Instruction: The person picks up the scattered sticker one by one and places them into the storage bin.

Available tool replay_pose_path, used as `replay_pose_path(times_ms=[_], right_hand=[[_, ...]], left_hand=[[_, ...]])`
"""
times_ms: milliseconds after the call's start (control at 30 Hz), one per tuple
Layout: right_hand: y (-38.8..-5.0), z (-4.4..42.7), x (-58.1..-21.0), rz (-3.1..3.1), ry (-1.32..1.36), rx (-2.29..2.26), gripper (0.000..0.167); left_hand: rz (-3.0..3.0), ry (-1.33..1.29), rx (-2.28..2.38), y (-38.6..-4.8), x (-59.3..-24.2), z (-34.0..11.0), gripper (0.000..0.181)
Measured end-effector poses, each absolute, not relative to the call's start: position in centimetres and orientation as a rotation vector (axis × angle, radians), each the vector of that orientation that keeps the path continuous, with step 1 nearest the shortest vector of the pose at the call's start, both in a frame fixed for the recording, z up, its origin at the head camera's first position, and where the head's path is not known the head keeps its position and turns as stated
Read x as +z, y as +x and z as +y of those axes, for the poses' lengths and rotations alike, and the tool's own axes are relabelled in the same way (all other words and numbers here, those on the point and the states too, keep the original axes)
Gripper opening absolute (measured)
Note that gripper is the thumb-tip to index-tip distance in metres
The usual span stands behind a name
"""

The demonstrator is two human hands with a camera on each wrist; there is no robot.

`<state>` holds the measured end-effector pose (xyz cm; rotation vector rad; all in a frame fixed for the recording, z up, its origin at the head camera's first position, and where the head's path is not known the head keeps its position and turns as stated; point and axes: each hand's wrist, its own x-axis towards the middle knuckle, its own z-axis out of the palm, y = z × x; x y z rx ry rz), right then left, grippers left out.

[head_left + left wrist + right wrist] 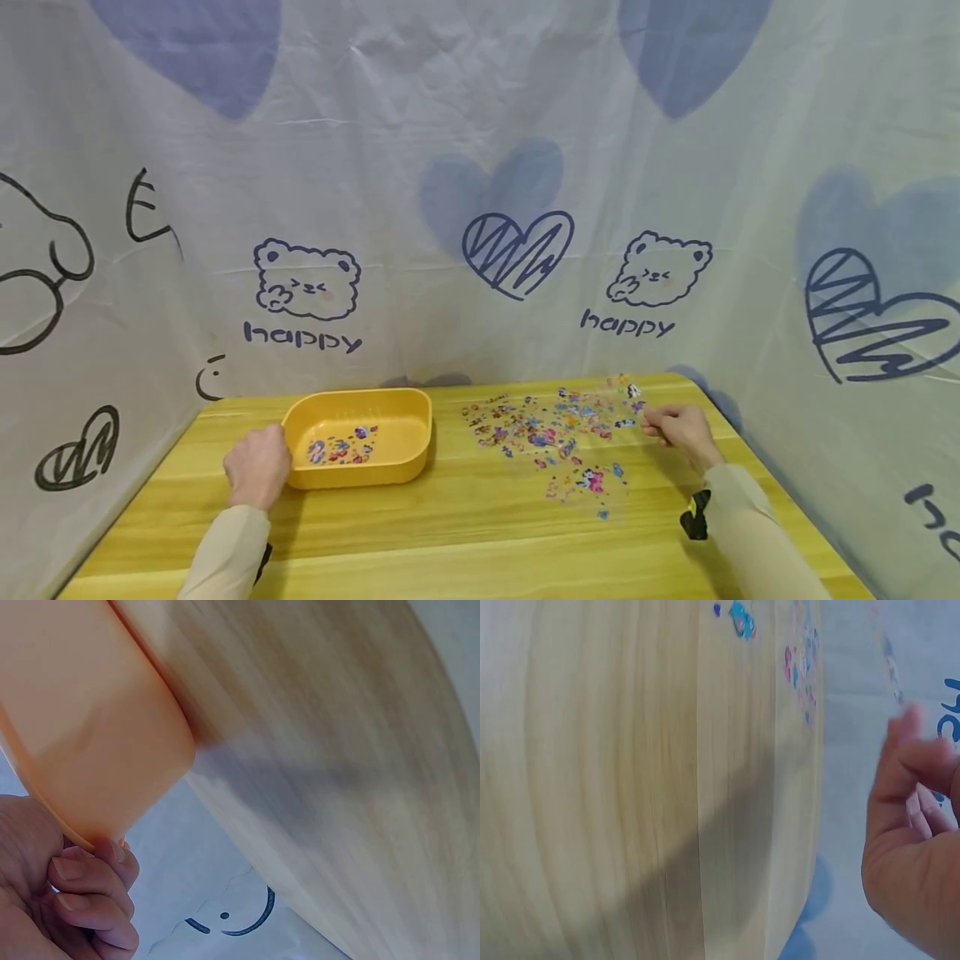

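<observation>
A yellow plastic basin (pixel 360 476) stands on the left of the table, with several small colourful stickers (pixel 339 451) on its floor. My left hand (pixel 258 467) grips its left rim; in the left wrist view, the fingers (pixel 90 874) curl at the rim of the basin (pixel 112 750). On the right, my right hand (pixel 681 432) pinches the edge of a clear sticker sheet (pixel 626 408) between thumb and fingertips. The right wrist view shows part of that sheet (pixel 891 667) raised beside the blurred right hand (pixel 915 825). The sheet's outline is hard to make out.
More clear sheets with colourful cartoon stickers (pixel 540 435) lie across the right middle of the wood-grain table (pixel 420 550). One pink and white sticker figure (pixel 591 480) is nearer the front. A pale curtain (pixel 420 333) with hearts and bears hangs behind and at both sides.
</observation>
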<state>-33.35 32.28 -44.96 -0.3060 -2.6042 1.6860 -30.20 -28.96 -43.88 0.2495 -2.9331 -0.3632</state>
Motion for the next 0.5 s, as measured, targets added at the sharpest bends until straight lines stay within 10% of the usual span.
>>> replay_pose_path(times_ms=[500], right_hand=[[-34.1,28.4,-45.4,-2.634,-0.213,1.822,0.031]], left_hand=[[-2.922,0.251,-0.349,-30.3,-43.9,-29.2,0.021]])
